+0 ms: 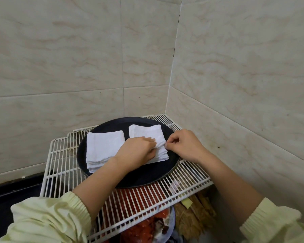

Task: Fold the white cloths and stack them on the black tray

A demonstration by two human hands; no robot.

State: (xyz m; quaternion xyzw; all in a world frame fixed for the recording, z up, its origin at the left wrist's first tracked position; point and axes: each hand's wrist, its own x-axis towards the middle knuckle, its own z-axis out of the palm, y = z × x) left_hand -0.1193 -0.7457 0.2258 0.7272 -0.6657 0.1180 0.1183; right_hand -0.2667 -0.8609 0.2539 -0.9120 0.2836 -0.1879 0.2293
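The fingers (148, 140) of the left hand (136, 150) are curled down over the near right edge of the right stack (146, 131) of folded white woven cloths, bunching the top layers under the knuckles. Just beside them, the thumb and fingertips (170, 142) of the right hand (183, 144) pinch the same edge of that stack from the right, with the other fingers tucked into the palm. The two hands almost meet at that corner of the cloth.

The left wrist lies across the gap between the right stack and the left stack (104, 146), a second pile of folded white cloths that sits just beside it, squared and untouched. Both piles rest on the round black tray (147, 174), the left one reaching the tray's left rim.

The tray sits on a white wire rack (188, 174) pushed into the corner of a wall (60, 58) of cream marbled tiles. A small pale label (174, 185) lies on the rack's bars near the tray's front.

Both forearms are bare, ending in pale yellow sleeves (47, 220) with ribbed cuffs. Under the rack are a bowl of red pieces (144, 225), a bundle of brown sticks (193, 218) and a yellow slip (187, 202). A dark counter (7, 199) runs along the left.
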